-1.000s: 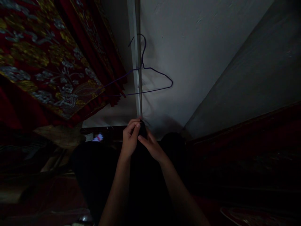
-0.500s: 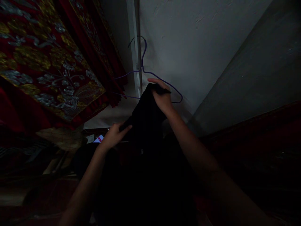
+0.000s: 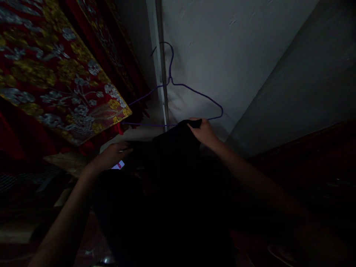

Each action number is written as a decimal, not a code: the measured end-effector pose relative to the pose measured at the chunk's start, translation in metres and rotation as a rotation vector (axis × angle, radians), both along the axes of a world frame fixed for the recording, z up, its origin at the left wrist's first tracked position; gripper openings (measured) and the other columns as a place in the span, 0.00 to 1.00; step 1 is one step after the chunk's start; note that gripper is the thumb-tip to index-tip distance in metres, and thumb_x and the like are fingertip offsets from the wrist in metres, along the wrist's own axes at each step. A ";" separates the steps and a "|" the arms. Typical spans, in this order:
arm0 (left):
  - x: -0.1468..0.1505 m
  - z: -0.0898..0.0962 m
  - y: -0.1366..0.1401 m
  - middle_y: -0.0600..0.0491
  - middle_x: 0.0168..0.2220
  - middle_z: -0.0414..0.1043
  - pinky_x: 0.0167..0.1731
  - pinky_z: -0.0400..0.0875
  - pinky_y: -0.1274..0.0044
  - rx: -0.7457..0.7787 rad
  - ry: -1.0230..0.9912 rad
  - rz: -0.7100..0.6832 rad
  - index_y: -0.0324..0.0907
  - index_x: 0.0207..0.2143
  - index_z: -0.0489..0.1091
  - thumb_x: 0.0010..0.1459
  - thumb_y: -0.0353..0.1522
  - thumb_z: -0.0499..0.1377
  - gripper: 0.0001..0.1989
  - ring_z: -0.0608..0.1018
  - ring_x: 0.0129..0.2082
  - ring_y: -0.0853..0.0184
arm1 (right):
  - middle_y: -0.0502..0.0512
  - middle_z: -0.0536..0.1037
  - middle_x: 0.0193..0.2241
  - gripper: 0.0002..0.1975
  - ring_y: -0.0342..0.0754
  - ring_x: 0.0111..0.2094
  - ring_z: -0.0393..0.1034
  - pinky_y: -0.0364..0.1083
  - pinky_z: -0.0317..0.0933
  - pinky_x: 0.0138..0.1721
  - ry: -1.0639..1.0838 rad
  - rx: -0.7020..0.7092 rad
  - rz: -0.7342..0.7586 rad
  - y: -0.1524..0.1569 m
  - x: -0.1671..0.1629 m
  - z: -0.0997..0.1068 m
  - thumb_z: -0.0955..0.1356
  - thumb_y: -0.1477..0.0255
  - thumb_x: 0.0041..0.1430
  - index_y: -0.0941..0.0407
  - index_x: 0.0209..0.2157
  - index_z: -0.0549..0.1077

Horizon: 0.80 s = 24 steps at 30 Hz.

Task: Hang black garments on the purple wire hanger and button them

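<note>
A black piece of clothing [image 3: 169, 148] is stretched between my two hands; its exact kind is lost in the dark. My left hand [image 3: 114, 154] grips its left end, thumb and fingers closed on the cloth. At the upper right, my right hand [image 3: 204, 131] pinches its top edge. Just above the cloth hangs a purple wire hanger [image 3: 194, 90], hooked over a thin pale rail on the wall. The hanger's bottom bar passes close behind the black cloth near my right hand; whether they touch I cannot tell.
Red cloth with gold and silver embroidery [image 3: 63, 78] hangs at the left, overlapping the hanger's left end. A grey wall [image 3: 222, 48] rises behind, with the narrow rail [image 3: 157, 37] running down it. A small white and pink item [image 3: 118, 165] lies beyond my left hand.
My left hand has moved left and slightly up, spreading the black cloth wider. My right hand has come down and a little right, below the hanger's bar. The hanger has swung slightly.
</note>
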<state>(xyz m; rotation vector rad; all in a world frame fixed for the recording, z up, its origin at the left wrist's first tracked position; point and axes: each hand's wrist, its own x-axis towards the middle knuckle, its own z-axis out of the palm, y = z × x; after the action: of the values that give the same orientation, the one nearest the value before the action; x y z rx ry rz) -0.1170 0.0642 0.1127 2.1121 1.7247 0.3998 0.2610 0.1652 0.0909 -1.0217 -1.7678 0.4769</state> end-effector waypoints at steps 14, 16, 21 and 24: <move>0.024 0.062 0.000 0.57 0.24 0.71 0.27 0.62 0.78 0.414 -0.310 0.093 0.41 0.27 0.74 0.56 0.40 0.64 0.12 0.68 0.25 0.69 | 0.56 0.78 0.23 0.10 0.55 0.31 0.77 0.51 0.69 0.35 0.060 0.045 -0.235 -0.008 0.011 0.014 0.72 0.65 0.53 0.55 0.24 0.73; 0.026 0.061 0.001 0.57 0.25 0.70 0.28 0.63 0.78 0.499 -0.386 0.132 0.42 0.28 0.73 0.55 0.39 0.66 0.11 0.69 0.27 0.69 | 0.56 0.77 0.23 0.10 0.54 0.30 0.76 0.50 0.68 0.33 0.059 0.036 -0.245 -0.008 0.008 0.015 0.71 0.65 0.53 0.55 0.23 0.72; 0.036 0.047 0.018 0.52 0.39 0.75 0.40 0.72 0.73 0.439 -0.559 0.021 0.44 0.38 0.71 0.57 0.40 0.64 0.11 0.77 0.38 0.63 | 0.54 0.75 0.21 0.10 0.53 0.29 0.74 0.50 0.68 0.33 0.049 0.010 -0.288 -0.015 0.014 0.024 0.71 0.65 0.52 0.55 0.23 0.72; 0.047 0.034 0.030 0.46 0.51 0.74 0.53 0.71 0.66 0.475 -0.483 -0.076 0.44 0.46 0.68 0.60 0.36 0.61 0.13 0.76 0.52 0.58 | 0.56 0.75 0.22 0.09 0.53 0.29 0.74 0.52 0.70 0.34 0.036 -0.028 -0.281 -0.020 0.024 0.030 0.72 0.67 0.52 0.56 0.23 0.73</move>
<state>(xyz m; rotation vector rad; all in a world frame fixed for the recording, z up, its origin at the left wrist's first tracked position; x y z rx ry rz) -0.0702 0.0937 0.1470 2.1267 1.3528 1.2830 0.2853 0.1455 0.1209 -1.2508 -1.5583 0.3425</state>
